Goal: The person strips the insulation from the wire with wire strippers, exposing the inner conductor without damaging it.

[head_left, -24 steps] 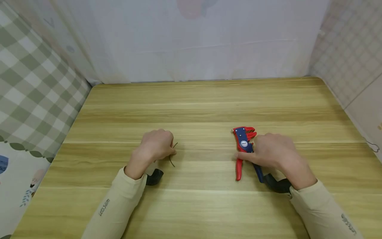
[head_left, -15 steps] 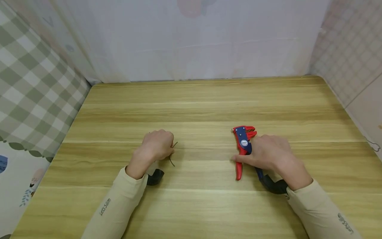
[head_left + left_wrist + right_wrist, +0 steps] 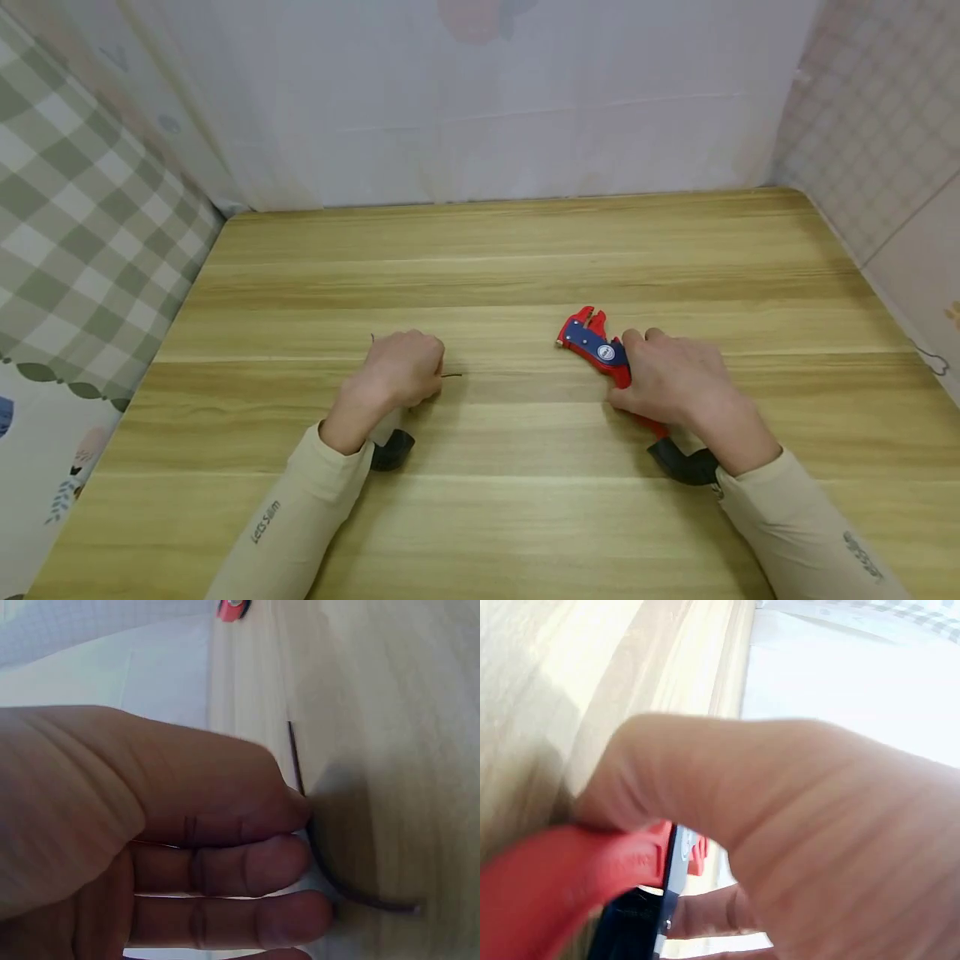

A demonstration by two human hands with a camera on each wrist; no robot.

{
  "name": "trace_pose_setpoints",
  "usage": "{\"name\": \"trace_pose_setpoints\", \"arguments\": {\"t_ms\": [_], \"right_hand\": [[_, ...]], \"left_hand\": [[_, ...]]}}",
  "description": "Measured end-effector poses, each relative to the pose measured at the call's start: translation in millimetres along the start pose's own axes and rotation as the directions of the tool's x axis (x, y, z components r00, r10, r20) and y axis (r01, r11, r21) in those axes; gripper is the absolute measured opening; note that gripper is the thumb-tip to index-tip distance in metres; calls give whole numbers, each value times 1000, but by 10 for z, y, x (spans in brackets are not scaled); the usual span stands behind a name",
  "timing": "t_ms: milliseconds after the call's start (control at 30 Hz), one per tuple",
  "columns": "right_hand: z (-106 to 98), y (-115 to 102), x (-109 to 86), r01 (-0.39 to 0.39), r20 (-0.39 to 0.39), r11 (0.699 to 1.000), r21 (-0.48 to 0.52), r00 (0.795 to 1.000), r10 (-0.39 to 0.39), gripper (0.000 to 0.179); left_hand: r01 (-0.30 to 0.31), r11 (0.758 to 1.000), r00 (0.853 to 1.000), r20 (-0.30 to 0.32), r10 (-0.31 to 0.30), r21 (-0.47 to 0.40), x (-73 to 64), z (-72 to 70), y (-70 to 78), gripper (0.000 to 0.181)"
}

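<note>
My left hand (image 3: pixel 401 367) pinches a short, thin dark wire (image 3: pixel 326 870) between thumb and fingers, just above the table. In the left wrist view both wire ends stick out past the thumb tip, one straight, one curving away. On the right, my right hand (image 3: pixel 678 379) grips the handles of a red and blue wire stripper (image 3: pixel 592 340). Its head points up and left, with the notched mouth facing up. The right wrist view shows my thumb against the red handle (image 3: pixel 562 881); the hand covers much of the handles in the head view.
Both hands work over a wood-grain table (image 3: pixel 495 275). A pale cloth wall (image 3: pixel 540 150) stands behind its far edge, and green-checked fabric (image 3: pixel 82 225) hangs at the left. Black curved pieces (image 3: pixel 392 450) stick out beneath each wrist.
The wire stripper has turned counterclockwise, its head swinging left, and my right fingers have closed round its handles. The wire in my left hand has turned, with an end pointing right.
</note>
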State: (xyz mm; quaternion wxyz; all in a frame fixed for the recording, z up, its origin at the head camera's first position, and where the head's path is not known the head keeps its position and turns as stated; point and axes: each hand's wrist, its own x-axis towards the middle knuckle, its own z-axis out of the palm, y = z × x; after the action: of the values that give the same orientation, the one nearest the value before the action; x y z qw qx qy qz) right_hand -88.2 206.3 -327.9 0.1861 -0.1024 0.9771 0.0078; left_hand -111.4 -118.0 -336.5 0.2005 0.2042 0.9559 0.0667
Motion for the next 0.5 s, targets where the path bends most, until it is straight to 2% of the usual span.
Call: {"name": "trace_pose_setpoints", "arguments": {"t_ms": [133, 267, 367, 500], "right_hand": [[7, -34, 10, 15, -22, 1000, -4, 1000, -15, 76], [27, -61, 13, 47, -40, 999, 5, 998, -47, 73], [75, -79, 34, 78, -111, 997, 4, 991, -77, 64], [144, -79, 62, 105, -230, 994, 14, 968, -99, 53]], "left_hand": [[-18, 999, 999, -50, 20, 36, 15, 36, 10, 50], [-22, 997, 990, -134, 32, 71, 2, 47, 12, 34], [-13, 999, 981, -195, 23, 51, -34, 19, 8, 20], [-43, 999, 967, -253, 35, -24, -86, -38, 5, 14]]}}
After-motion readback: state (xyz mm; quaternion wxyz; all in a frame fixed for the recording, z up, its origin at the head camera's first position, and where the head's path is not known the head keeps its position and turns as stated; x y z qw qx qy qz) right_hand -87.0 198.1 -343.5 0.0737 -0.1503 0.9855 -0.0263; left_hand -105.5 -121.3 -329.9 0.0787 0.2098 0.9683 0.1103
